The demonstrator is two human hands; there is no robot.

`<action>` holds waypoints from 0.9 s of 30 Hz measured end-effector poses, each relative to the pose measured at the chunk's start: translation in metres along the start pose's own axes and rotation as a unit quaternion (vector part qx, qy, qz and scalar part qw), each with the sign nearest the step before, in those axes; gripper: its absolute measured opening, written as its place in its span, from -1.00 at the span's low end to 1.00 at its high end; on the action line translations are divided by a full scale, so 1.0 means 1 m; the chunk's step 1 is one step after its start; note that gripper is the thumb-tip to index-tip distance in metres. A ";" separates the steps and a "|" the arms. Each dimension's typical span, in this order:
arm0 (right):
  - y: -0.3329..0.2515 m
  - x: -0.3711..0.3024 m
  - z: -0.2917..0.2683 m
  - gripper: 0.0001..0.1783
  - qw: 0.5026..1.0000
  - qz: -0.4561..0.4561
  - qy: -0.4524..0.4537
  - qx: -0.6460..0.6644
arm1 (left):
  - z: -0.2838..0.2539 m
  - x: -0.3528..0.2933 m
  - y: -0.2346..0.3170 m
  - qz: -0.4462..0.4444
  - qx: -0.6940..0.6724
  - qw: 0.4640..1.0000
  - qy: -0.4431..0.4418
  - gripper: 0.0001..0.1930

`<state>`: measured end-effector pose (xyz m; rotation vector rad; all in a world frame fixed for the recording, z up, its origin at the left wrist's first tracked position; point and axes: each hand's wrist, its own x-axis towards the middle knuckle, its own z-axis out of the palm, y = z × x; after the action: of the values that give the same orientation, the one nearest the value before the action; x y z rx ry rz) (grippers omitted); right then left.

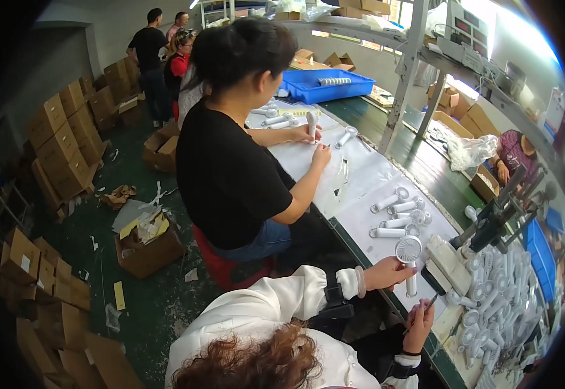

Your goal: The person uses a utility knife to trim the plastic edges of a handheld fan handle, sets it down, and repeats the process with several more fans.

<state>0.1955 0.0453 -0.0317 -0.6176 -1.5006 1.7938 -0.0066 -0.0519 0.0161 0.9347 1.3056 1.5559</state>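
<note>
A white handheld fan (408, 249) with a round grille stands tilted over the table edge, my left hand (386, 274) closed around its upper handle. Just below it, my right hand (417, 326) grips a thin dark pen-like tool (431, 302), its tip angled up toward the table; its exact kind is too small to tell. Beyond the fan, several finished-looking white fans (392, 222) lie in a loose row on the white table covering (360, 188). To the right is a large heap of white fans (490, 305). A pale block (449, 260) and a dark flat slab (434, 277) lie beside the held fan.
At my left sits a co-worker in black (230, 162), whose hands hold another white fan (311, 123). A blue tray (328, 85) stands farther back. A metal press-like fixture (509, 207) rises behind the heap. Cardboard boxes (62, 149) and an open scrap box (149, 243) cover the left floor.
</note>
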 end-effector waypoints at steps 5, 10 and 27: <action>-0.021 0.002 0.015 -0.80 0.997 0.037 0.003 -0.063 | 0.008 0.005 -0.011 0.095 0.097 0.990 -0.041 -0.60; 0.013 0.042 -0.040 -0.79 0.988 -0.039 0.018 -0.148 | 0.016 0.039 -0.023 0.197 0.292 0.933 -0.073 -0.59; 0.008 0.029 -0.071 -0.81 0.996 -0.033 0.077 -0.020 | 0.033 0.044 -0.034 0.194 0.371 0.904 -0.090 -0.65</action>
<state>0.2280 0.1121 -0.0520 -0.7023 -1.4384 1.6320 0.0141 0.0027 -0.0117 1.8651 1.6764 1.1907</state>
